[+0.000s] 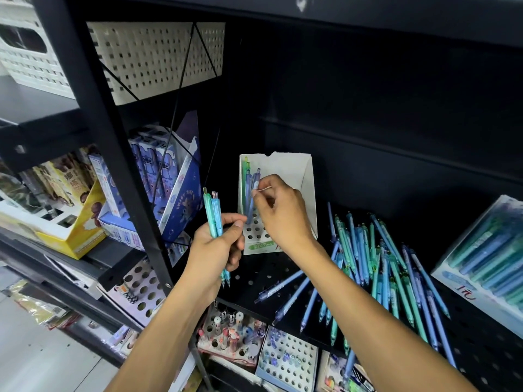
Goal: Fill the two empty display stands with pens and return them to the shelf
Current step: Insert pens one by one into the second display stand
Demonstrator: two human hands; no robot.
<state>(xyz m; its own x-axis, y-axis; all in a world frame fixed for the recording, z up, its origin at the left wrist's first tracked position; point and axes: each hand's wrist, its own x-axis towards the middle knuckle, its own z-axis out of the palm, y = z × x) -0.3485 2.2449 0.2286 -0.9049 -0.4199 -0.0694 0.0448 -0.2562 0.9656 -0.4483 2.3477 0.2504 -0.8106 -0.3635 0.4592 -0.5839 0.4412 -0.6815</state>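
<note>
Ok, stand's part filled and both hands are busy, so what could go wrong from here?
1. The light cardboard stand isn't braced; the right hand pushing a pen in could tip it.
2. The left hand holds its pens loosely; one may slip.
3. The loose pens lie near the shelf edge, beside the right forearm.

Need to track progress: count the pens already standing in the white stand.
4 visible in the white display stand: two green pens at the back left, two blue pens in front, one pinched by the right hand. That hand may hide more.
</note>
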